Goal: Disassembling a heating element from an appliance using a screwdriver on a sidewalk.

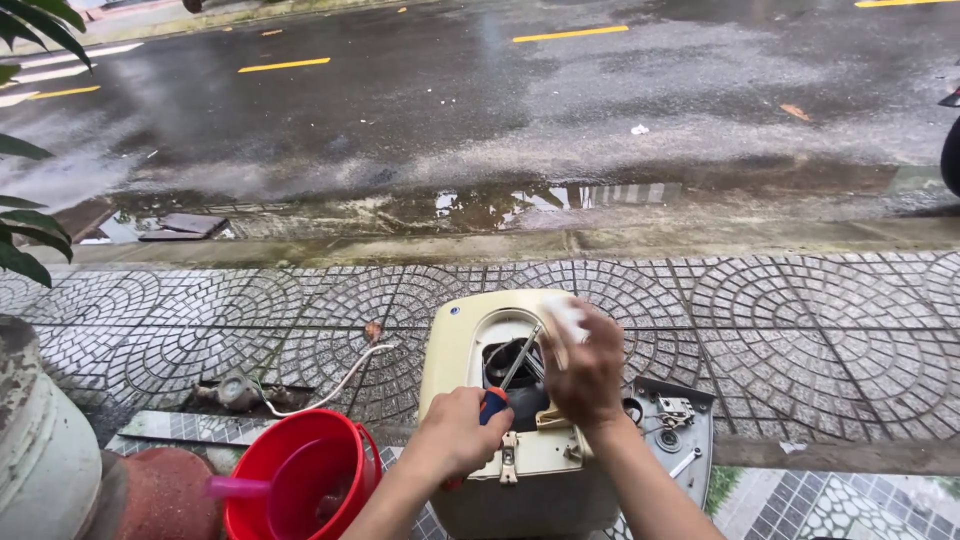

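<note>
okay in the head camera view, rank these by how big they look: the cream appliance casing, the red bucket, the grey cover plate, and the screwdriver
1. Cream appliance casing
2. Red bucket, partly cut off by the frame edge
3. Grey cover plate
4. Screwdriver, held in the left hand

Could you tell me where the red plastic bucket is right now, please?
In the head view, the red plastic bucket sits at lower left on the paving, just left of the cream appliance casing and the left hand.
</note>
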